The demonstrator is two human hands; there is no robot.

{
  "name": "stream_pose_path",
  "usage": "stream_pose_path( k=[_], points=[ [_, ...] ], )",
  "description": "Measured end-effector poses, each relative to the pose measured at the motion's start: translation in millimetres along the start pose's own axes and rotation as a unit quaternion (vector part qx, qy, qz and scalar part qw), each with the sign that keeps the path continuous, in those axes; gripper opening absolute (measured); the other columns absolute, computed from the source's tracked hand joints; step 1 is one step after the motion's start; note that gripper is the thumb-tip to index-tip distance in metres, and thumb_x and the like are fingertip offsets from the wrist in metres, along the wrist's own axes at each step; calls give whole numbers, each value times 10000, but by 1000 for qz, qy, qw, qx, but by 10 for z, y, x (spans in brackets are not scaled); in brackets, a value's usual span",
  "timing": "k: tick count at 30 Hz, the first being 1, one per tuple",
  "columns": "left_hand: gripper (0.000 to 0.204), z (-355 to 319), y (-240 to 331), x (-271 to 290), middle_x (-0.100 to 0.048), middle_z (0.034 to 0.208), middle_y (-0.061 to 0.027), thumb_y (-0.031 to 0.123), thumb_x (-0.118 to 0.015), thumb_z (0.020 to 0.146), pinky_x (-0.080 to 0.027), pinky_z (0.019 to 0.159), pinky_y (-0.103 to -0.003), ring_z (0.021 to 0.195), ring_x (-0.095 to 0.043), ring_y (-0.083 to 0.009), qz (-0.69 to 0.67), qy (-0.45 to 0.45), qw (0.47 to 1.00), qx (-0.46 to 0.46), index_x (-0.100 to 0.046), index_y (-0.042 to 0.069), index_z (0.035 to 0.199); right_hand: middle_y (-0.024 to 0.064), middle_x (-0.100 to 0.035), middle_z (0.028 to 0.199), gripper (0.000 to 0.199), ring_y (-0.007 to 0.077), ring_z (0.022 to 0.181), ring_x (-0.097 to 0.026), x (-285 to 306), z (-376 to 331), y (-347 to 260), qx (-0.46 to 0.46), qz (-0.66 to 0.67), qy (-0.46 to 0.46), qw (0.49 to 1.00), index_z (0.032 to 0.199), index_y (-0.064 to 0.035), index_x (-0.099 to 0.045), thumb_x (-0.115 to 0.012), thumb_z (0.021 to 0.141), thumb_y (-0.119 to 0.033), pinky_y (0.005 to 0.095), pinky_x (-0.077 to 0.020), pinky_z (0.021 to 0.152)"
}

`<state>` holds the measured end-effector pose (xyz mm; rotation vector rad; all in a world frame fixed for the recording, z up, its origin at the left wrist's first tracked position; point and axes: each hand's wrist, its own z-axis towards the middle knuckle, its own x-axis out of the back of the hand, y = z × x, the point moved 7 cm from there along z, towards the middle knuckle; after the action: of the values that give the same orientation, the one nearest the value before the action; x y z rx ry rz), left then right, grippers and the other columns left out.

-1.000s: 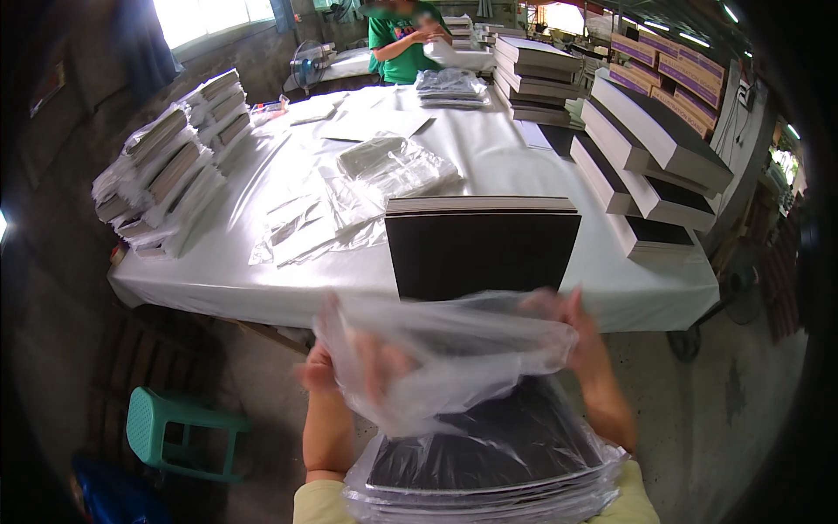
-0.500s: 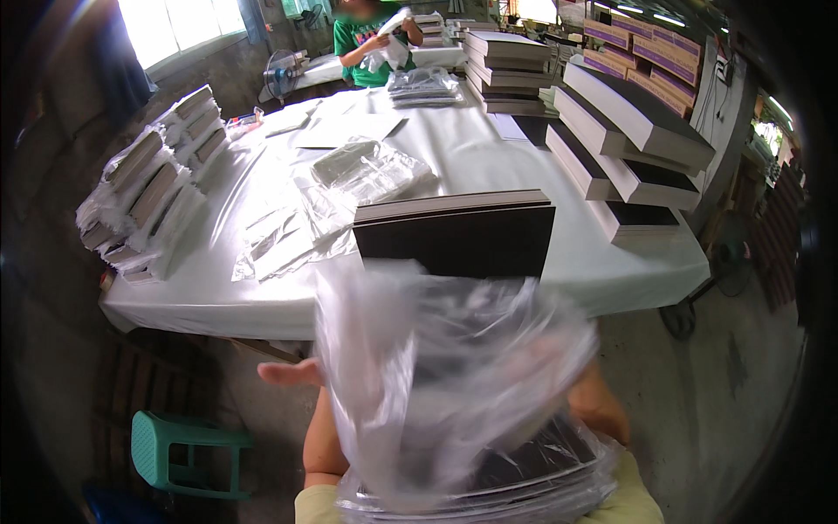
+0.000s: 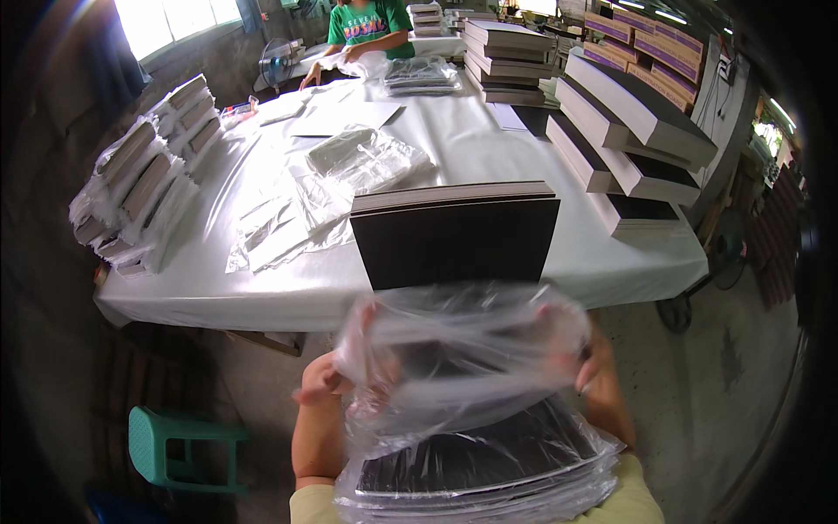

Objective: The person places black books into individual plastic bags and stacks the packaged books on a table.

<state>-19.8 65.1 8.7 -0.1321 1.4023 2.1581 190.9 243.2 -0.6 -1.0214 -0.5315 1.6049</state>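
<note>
A: So, busy with what, at the hands?

B: With a clear bag [image 3: 463, 367], apparently; left hand [image 3: 330, 377] at one side of it, right hand [image 3: 592, 362] at the other, well apart; too blurred and veiled to tell any firm grip.

A: And in which step?

B: Probably in spreading the bag wide, just above the bagged stack [image 3: 480, 458].

A: Calling next for what?

B: Likely for a steady, open mouth, squared to the black boards [image 3: 454, 240]; on edge just beyond, apparently at the table's [image 3: 183, 284] near side, with base hidden; then for care at the corners, so as not to snag.

A: Changed how since half a second ago?

B: From a long, smeared drape to a shorter, broader spread between the hands; farther out, no clear change in the crumpled bags [image 3: 367, 162]; across the table, a change in the co-worker [image 3: 371, 31]: upright then, with white film [image 3: 362, 65] lifted; bent lower now, with it down at the tabletop.
</note>
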Motion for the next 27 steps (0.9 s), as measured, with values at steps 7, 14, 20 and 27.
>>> stream_pose_path(
  k=[7,14,20,27],
  points=[
    [553,137,313,363,-457,778,-31,-104,-566,658,-410,574,-263,569,-407,-131,500,261,811,152,-472,88,1168,110,-560,1000,563,91,652,-534,484,-34,-54,-148,-103,221,958,1064,24,-524,-712,535,63,207,-456,619],
    [771,555,699,494,-350,1059,-121,-158,-476,558,-446,580,-376,789,-549,-285,718,446,531,-63,-399,180,1247,21,-396,736,507,91,594,-367,247,711,-590,117,-655,363,652,1089,-107,-560,-650,630,87,208,-352,473],
    [755,387,557,364,-378,1093,-117,-173,-429,505,-399,474,-262,750,-546,-200,754,393,511,-126,-492,128,1195,36,-398,825,480,134,533,-348,226,667,-604,143,-722,361,572,1051,-166,-582,-674,635,53,259,-296,434],
    [525,181,749,2,-535,687,-79,-131,-430,482,-408,494,-240,593,-533,-146,737,364,530,-210,-645,55,923,45,-488,818,231,113,512,-386,-131,570,-706,219,-713,354,564,807,-62,-571,-626,641,88,244,-324,447]
  ],
)
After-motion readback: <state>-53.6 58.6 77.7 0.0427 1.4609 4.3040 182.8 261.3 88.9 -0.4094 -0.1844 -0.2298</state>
